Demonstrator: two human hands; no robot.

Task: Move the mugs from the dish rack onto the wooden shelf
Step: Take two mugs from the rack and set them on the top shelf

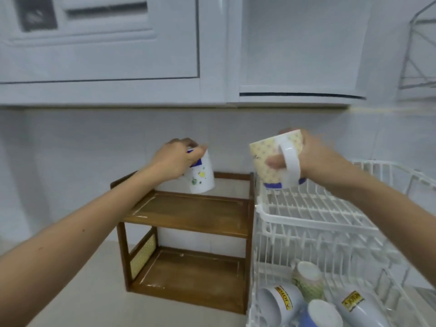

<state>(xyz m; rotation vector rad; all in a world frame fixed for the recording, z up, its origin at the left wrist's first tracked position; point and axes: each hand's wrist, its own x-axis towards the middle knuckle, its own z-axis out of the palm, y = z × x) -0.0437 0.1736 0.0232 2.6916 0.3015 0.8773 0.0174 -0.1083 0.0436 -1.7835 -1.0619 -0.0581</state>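
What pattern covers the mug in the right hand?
Pale yellow with small dots; white handle. Head view.

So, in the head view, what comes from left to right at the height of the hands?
Left hand → white speckled mug → yellow mug → right hand.

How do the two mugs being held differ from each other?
The white mug in the left hand has scattered coloured spots; the yellow mug in the right hand has a fine dotted pattern. The white mug hangs over the wooden shelf, the yellow mug over the dish rack. Both are tilted.
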